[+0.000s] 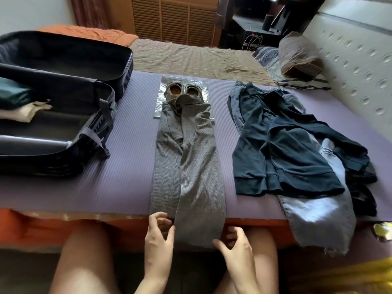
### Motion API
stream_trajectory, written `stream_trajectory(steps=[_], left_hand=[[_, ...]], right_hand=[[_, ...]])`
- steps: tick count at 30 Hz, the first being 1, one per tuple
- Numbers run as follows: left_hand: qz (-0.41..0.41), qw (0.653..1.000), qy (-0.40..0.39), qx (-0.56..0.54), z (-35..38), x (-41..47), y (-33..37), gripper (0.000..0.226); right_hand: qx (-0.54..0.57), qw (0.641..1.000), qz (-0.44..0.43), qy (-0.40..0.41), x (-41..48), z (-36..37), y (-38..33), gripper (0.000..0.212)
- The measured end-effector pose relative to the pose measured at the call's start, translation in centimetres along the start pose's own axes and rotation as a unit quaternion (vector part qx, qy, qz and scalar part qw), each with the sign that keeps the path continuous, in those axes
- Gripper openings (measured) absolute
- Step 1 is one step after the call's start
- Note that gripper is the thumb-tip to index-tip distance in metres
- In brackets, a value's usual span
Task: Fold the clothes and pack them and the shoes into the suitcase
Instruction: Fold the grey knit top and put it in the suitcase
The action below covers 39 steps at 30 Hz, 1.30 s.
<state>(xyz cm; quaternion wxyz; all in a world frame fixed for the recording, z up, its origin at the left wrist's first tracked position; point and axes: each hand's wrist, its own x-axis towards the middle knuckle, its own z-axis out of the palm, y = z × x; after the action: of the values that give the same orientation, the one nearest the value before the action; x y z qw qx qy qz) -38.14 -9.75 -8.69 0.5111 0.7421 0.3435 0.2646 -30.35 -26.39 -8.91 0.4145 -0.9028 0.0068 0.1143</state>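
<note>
A grey ribbed garment (pixel 191 177) lies lengthwise on the purple mat (pixel 118 166) covering the bed (pixel 191 58). Its near end hangs over the mat's edge, and its far end drapes onto a pair of shoes (pixel 183 91) that sit on a silvery plastic bag (pixel 161 107). The left hand (pixel 158 236) has its grip pinching the hanging end's left edge. The right hand (pixel 237 247) is curled at the right corner, and blur hides whether its grip has closed. An open suitcase (pixel 63 162) at left holds folded clothes (pixel 19 107). At right, a navy sweatshirt (pixel 286 149) lies on jeans (pixel 318 219).
</note>
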Motion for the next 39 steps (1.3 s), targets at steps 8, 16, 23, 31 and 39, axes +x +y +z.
stream_trajectory(steps=[8,16,23,31,39], left_hand=[[0.114,0.993,0.019,0.039,0.4,4.1,4.2,0.035],[0.026,0.991,-0.072,0.112,3.8,15.1,7.9,0.046],[-0.015,0.991,-0.07,0.114,5.8,18.8,8.0,0.04],[0.007,0.979,-0.072,0.192,5.5,20.4,6.9,0.036],[0.0,0.989,-0.034,0.143,7.2,23.5,8.7,0.036]], right_hand=[[0.018,0.98,-0.172,0.096,3.1,-2.0,-3.5,0.023],[0.014,0.986,-0.164,0.011,10.5,-2.5,-10.5,0.03],[-0.005,0.994,-0.11,0.004,13.9,-0.6,-12.4,0.038],[-0.047,0.988,-0.141,0.03,14.4,0.4,-11.5,0.034],[-0.059,0.991,-0.121,-0.005,18.5,0.2,-15.1,0.046]])
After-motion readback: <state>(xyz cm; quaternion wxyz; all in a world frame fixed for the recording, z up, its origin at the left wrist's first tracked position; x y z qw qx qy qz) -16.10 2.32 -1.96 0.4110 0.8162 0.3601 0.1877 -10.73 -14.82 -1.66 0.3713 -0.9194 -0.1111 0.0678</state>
